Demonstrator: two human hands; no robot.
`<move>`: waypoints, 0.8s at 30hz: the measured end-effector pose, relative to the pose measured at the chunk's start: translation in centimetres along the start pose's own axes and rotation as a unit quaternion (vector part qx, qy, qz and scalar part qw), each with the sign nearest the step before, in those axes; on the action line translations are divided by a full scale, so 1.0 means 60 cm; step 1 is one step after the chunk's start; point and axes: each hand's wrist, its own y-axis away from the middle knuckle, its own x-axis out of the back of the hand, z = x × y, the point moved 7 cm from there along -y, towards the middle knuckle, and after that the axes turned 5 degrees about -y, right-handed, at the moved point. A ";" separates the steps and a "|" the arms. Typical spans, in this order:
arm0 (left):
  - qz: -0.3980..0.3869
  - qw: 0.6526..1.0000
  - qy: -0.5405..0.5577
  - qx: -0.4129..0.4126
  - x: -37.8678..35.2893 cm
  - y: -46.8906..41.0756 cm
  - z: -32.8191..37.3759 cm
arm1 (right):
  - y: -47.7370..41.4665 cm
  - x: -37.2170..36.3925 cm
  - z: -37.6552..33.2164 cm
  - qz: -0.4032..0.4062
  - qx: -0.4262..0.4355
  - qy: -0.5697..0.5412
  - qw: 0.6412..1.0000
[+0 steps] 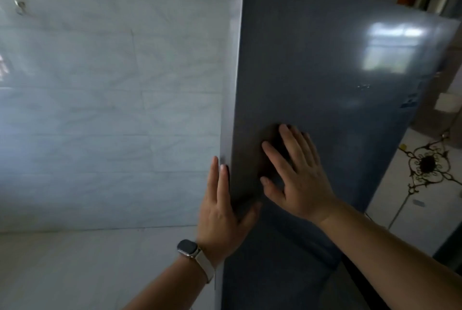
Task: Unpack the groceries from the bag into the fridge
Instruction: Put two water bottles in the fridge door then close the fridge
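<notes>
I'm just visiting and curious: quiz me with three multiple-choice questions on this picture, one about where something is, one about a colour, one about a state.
1. Where does the right hand lie?
A. Flat on the front of the fridge door
B. On the tiled wall
C. Inside a bag

2. What colour is the fridge door?
A. Bright red
B. Dark blue-grey
C. Yellow

3. What state is the left hand in?
A. Closed around a bottle
B. Clenched in a fist
C. Open and empty, fingers along the door's left edge

Answers:
1 A: its palm and spread fingers press the door's front face.
2 B: the panel is a glossy dark blue-grey with a window reflection.
3 C: the fingers are straight at the edge, the thumb on the front, and nothing is held.
</notes>
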 end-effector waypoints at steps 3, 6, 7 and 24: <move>0.036 0.999 -0.007 0.015 -0.005 -0.019 -0.013 | -0.017 -0.016 0.023 0.016 0.009 0.009 1.000; 0.078 0.996 -0.048 0.018 -0.010 -0.040 -0.028 | -0.037 -0.033 0.052 0.034 0.003 0.016 0.999; 0.094 0.993 -0.068 0.015 -0.012 -0.047 -0.033 | -0.043 -0.040 0.058 0.041 0.005 0.016 0.999; 0.090 0.952 -0.285 -0.062 -0.101 -0.183 -0.101 | -0.065 -0.132 0.177 0.022 0.011 0.068 0.997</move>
